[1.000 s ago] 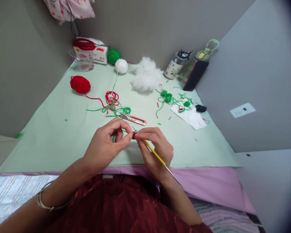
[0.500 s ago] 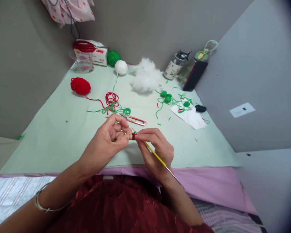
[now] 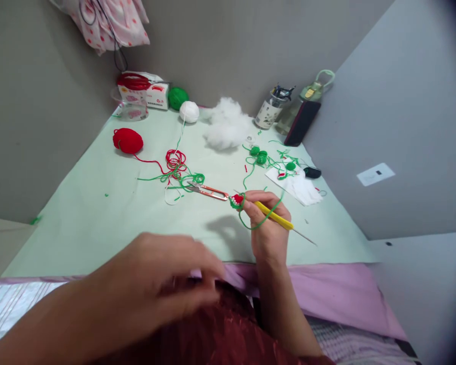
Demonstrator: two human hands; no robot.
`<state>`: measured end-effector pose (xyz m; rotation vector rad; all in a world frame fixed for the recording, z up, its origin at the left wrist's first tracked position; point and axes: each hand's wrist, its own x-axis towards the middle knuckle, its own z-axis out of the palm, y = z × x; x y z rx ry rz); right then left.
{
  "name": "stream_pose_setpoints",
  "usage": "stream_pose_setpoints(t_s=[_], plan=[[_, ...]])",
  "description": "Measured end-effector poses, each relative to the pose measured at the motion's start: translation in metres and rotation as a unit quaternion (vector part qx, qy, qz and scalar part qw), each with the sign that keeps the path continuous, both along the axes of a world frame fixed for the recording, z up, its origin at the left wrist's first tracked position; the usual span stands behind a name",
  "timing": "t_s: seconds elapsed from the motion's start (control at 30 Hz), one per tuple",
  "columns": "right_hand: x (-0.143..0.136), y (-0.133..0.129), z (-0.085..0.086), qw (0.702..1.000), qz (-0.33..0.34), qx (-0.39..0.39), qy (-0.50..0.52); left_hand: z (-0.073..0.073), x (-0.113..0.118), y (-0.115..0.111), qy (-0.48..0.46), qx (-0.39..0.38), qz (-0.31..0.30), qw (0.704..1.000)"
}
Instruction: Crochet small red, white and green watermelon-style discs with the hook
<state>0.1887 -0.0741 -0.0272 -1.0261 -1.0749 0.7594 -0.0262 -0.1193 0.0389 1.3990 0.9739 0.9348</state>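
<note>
In my right hand (image 3: 269, 223) is a small crocheted piece (image 3: 236, 201), red with a white and green edge, pinched between thumb and fingertips above the table. The same hand keeps a crochet hook (image 3: 275, 217) with a yellow handle, its thin metal shaft pointing down to the right. A loop of green yarn (image 3: 246, 226) hangs from the piece and runs up over the hand. My left hand (image 3: 167, 274), blurred by motion, is low in front of my body, fingers curved toward the thumb; whether it grips anything I cannot make out. Orange-handled thread snips (image 3: 209, 192) lie just left of the piece.
Tangled red and green yarn (image 3: 177, 161) lies beyond the snips, near a red yarn ball (image 3: 128, 141). Behind are a white yarn ball (image 3: 189, 111) and fluffy stuffing (image 3: 228, 124). Rightward are small green balls (image 3: 261, 156), a tissue (image 3: 298, 185), a phone (image 3: 302, 123) and a pen cup (image 3: 269, 110).
My left hand has left the crocheted piece and come down toward my body. My right hand has moved slightly right and up with the piece, and the hook now lies across it.
</note>
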Motion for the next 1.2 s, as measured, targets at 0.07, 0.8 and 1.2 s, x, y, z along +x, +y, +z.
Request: stream_pose_setpoints(t_s=[0.07,0.8,1.2], plan=[[-0.003,-0.001,0.001,0.999,0.025,0.006,0.023,0.000,0.012,0.019,-0.013,0.005,0.000,1.000],[0.004,-0.009,0.038,0.942,0.242,0.100,-0.211,-0.018,-0.005,0.060,0.017,0.018,-0.149,0.989],[-0.024,-0.010,0.018,0.932,0.331,-0.148,-0.023,-0.024,0.000,0.058,0.045,0.120,0.048,0.991]])
